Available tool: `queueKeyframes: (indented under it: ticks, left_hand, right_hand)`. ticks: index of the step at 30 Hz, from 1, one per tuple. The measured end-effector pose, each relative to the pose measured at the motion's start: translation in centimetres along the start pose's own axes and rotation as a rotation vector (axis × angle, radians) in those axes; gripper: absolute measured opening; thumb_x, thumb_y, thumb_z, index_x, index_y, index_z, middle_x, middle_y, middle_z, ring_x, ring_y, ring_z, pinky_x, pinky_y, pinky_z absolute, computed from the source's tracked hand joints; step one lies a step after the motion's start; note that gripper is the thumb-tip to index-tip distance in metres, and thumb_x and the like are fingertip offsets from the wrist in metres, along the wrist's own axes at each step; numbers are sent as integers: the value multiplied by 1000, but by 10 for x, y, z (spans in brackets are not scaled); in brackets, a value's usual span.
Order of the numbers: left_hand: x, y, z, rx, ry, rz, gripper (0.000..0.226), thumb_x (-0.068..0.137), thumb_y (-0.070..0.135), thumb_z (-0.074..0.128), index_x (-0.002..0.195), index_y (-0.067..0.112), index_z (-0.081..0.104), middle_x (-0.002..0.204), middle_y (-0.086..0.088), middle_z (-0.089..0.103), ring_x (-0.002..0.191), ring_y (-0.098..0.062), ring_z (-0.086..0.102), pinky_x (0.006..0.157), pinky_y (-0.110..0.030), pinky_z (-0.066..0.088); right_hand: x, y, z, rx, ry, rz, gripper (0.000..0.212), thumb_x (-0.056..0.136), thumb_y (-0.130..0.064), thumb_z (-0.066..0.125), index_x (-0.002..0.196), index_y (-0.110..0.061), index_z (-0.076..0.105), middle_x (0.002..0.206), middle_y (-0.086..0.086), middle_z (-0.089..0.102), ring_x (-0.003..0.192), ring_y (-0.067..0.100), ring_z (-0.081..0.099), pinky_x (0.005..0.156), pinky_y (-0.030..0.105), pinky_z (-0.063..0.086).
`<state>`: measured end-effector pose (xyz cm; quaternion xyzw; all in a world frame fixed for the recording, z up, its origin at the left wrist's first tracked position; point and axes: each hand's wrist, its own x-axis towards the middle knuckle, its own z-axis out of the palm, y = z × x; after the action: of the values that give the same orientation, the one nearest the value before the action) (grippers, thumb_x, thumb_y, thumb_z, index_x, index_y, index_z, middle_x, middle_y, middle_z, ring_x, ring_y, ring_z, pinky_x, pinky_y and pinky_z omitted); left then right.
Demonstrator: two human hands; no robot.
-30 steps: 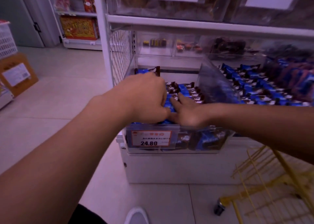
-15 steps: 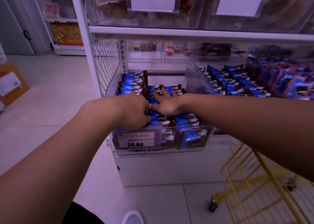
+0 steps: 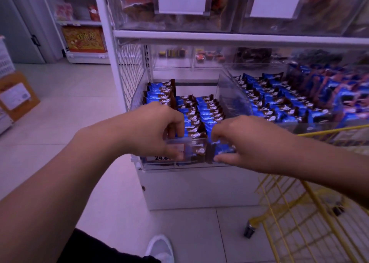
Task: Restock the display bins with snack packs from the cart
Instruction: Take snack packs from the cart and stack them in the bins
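Note:
Rows of blue and brown snack packs (image 3: 207, 111) fill a clear display bin (image 3: 197, 153) on the lowest shelf. My left hand (image 3: 155, 131) grips the bin's front wall at the left: the fingers curl over the rim onto the packs and the thumb lies on the price label. My right hand (image 3: 241, 141) holds the same front wall at the right, fingers hooked over the rim and thumb underneath on the outside. The front packs are partly hidden by both hands.
A neighbouring bin (image 3: 283, 103) of the same packs sits to the right behind a clear divider. The yellow wire cart (image 3: 299, 222) stands at lower right under my right forearm. Clear bins (image 3: 179, 7) hang above. A cardboard box (image 3: 18, 95) stands on the floor at far left.
Both hands have drawn back from the top of the packs in mid-bin to the front wall, and now grip its rim. The view has shifted slightly.

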<state>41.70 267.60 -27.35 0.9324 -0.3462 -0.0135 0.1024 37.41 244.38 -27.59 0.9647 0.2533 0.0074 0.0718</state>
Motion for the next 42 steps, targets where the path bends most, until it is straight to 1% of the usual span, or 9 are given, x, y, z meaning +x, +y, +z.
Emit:
queueKeyframes:
  ticks: [3, 6, 9, 13, 19, 26, 31, 38, 42]
  left_hand:
    - [3, 0, 6, 132, -79, -42, 18, 78, 23, 73, 84, 29, 56, 82, 11, 60, 76, -11, 57, 68, -24, 47]
    - [5, -1, 9, 171, -115, -70, 15, 79, 16, 66, 84, 27, 57, 87, 6, 61, 83, -21, 58, 76, -36, 51]
    - [6, -4, 4, 169, -103, -57, 19, 77, 14, 67, 81, 28, 56, 81, 9, 57, 80, -20, 56, 72, -34, 50]
    - [16, -18, -8, 163, 24, -94, 29, 78, 12, 69, 75, 32, 48, 74, 12, 50, 76, -20, 54, 67, -30, 42]
    - [44, -31, 4, 189, 48, -129, 17, 83, 11, 69, 95, 22, 64, 90, 2, 61, 88, -25, 61, 80, -35, 52]
    - [55, -41, 18, 171, 21, -140, 22, 81, 6, 67, 90, 25, 60, 97, -2, 60, 89, -27, 61, 80, -41, 54]
    - [46, -43, 21, 155, -19, -136, 21, 82, 7, 68, 89, 25, 60, 96, 0, 60, 88, -23, 60, 80, -39, 53]
    - [33, -30, 28, 217, -58, -154, 21, 88, 10, 64, 105, 23, 63, 108, -1, 63, 94, -22, 60, 84, -39, 54]
    - [24, -19, 23, 205, -77, -208, 28, 89, 20, 64, 117, 25, 58, 115, -1, 63, 100, -23, 61, 87, -41, 54]
  right_hand:
    - [-3, 2, 13, -134, 77, 72, 22, 91, -47, 58, 99, -28, 50, 106, -2, 63, 101, 28, 63, 76, 40, 51]
    - [4, 3, 16, -178, 105, 106, 16, 95, -38, 59, 90, -25, 51, 99, 0, 65, 94, 30, 64, 68, 37, 45]
    - [9, 5, 9, -160, 138, 99, 20, 92, -41, 64, 86, -22, 60, 90, -1, 67, 87, 29, 65, 65, 34, 45]
    - [26, 16, -5, -160, 231, 117, 21, 88, -41, 69, 84, -20, 65, 86, 1, 69, 83, 30, 65, 64, 34, 46]
    - [57, 31, 0, -56, 204, 150, 14, 82, -34, 78, 82, -21, 71, 88, 5, 71, 87, 31, 66, 67, 33, 45]
    - [68, 37, 13, 24, 201, 178, 14, 78, -34, 82, 80, -23, 74, 82, 0, 72, 81, 23, 67, 66, 28, 37]
    - [62, 29, 20, 33, 227, 144, 14, 78, -35, 81, 84, -23, 76, 82, 1, 73, 76, 22, 68, 64, 26, 37]
    - [53, 20, 23, 23, 149, 162, 7, 85, -30, 75, 90, -25, 75, 91, 4, 72, 85, 28, 67, 66, 29, 41]
    - [42, 13, 27, -24, 136, 140, 13, 96, -30, 58, 86, -23, 55, 96, 9, 66, 90, 35, 65, 68, 35, 43]
